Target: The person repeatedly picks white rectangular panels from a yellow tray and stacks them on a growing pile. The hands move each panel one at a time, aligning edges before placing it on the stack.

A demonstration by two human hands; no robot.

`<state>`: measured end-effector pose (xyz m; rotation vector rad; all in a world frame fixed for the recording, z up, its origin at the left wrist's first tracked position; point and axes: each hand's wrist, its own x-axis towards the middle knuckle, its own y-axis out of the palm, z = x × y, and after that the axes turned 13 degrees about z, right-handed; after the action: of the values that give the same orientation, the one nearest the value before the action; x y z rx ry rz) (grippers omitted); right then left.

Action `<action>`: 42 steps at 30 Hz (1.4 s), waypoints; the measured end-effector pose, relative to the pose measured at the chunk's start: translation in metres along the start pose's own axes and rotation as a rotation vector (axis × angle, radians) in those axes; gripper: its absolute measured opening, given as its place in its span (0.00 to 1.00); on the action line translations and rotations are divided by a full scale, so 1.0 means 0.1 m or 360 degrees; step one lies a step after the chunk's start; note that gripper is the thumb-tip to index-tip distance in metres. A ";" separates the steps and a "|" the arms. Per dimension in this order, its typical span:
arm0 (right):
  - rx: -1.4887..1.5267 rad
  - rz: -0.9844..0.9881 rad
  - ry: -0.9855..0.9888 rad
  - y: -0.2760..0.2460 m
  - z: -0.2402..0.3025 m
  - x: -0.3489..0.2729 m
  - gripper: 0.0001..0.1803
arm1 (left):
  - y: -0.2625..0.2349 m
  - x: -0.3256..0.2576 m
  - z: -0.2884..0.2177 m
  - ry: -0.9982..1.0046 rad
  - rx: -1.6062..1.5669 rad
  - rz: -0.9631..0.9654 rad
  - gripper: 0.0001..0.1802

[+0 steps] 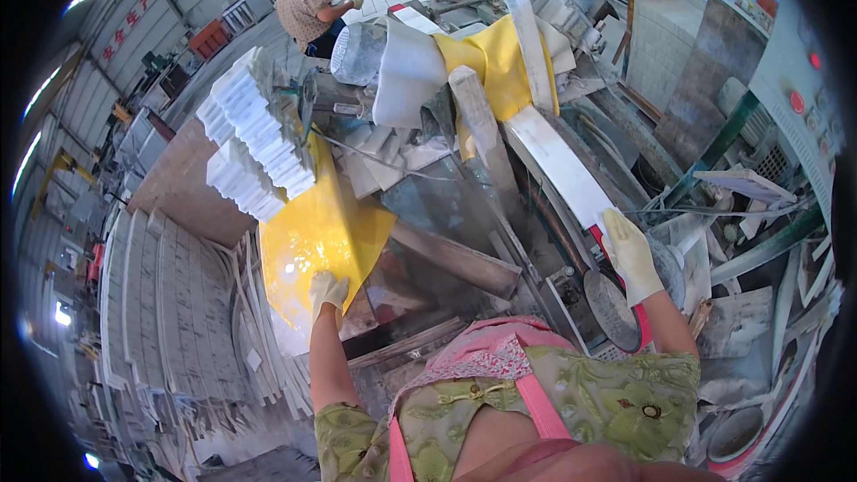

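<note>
My right hand (628, 254), in a pale glove, lies with its fingers stretched out against the near end of a long white stone strip (558, 165). The strip slopes away from me on a narrow machine bed with a red edge. Over to the left, my gloved left hand (328, 293) rests on the near part of a wet, shiny yellow sheet (308, 245), its fingers apart and slightly bent. Beyond that hand, a stack of white ridged stone pieces (259, 129) stands on the sheet. Neither hand appears to grip anything.
Another yellow sheet (500, 62) drapes over the machine ahead, beside a wooden post (482, 116). Long stone strips (170, 303) are piled at the left. A control panel (794, 80) with red buttons stands at the right. Another person (308, 13) works at the far left.
</note>
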<state>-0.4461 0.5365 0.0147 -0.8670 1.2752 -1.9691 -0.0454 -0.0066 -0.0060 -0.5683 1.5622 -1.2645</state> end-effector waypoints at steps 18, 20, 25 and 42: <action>-0.1015 0.0319 -0.0140 0.28 0.09 0.67 0.32 | 0.02 -0.10 -0.01 0.0044 -0.0071 -0.0118 0.35; -0.0960 0.0291 -0.0156 0.23 0.13 0.66 0.31 | 0.01 -0.09 -0.03 0.0058 0.0041 -0.0148 0.36; -0.0520 0.0651 0.0233 -0.14 0.29 0.81 0.21 | 0.06 -0.01 0.00 0.0029 -0.0063 -0.0024 0.38; 0.1916 0.0980 -0.0227 1.24 4.28 2.03 0.16 | -0.38 -0.49 0.45 0.0271 -0.0887 -0.0513 0.36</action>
<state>-0.2055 0.1143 0.0721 0.0177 0.0747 -1.6642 0.0051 0.0009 0.0507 -1.1251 2.0416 -1.1213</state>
